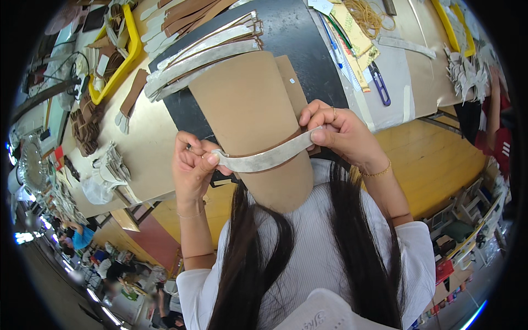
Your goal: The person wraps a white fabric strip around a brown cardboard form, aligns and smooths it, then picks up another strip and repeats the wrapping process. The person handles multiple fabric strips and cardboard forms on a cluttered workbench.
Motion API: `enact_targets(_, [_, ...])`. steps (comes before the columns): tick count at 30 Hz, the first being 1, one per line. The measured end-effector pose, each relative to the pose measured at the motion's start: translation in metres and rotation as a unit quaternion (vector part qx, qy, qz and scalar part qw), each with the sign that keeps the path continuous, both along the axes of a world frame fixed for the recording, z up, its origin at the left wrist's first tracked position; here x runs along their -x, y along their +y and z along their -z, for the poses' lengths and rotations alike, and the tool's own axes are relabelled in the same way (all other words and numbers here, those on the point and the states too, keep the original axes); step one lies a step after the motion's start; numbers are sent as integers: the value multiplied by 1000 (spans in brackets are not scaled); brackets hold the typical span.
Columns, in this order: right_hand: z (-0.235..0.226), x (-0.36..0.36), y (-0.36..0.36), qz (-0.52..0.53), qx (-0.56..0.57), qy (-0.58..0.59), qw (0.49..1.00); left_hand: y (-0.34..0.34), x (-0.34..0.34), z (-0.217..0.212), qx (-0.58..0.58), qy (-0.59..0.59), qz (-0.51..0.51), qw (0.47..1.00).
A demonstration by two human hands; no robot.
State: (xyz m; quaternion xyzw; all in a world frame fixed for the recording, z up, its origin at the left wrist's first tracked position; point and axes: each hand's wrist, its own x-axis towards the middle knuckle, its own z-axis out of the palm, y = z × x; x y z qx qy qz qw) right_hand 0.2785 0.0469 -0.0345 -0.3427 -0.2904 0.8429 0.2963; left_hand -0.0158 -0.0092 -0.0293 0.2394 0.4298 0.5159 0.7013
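A curved strip (264,161), pale grey-white on its upper face with brown edges, lies across a long tan board (247,104) with a rounded near end. My left hand (193,162) pinches the strip's left end between thumb and fingers. At the other end, my right hand (346,135) grips it the same way, thumb on top. The strip bows toward me between the two hands. Past the board's far left side, several similar strips (201,59) are fanned out in a stack. A second tan piece (290,82) shows partly beneath the board's right side.
The board rests on a black mat (297,33) on a beige table. To the right are purple thread snips (380,85), blue pens (331,41) and yellow rubber bands (366,19). A yellow basket (129,55) holds brown pieces. Another person's red sleeve (501,148) shows far right.
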Motion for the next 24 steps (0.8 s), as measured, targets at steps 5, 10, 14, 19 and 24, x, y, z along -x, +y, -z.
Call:
enact_targets(5, [-1,-1,0,-2,0,-1,1000,0,-2,0,-8,4,-5,1000])
enact_targets(10, [1,0,3,-7,3,-1,1000,-1,-4,-1,-13,8,-17,1000])
enact_targets(14, [4,0,4,-41,-48,-54,997,0,-6,-5,-15,3,-15,1000])
enact_targets(19, [5,2,2,-42,-32,-48,997,-2,-2,-1,-34,-10,-4,999])
enact_targets(24, [-3,2,3,-92,51,-68,992,-2,-6,-1,-26,5,-9,1000])
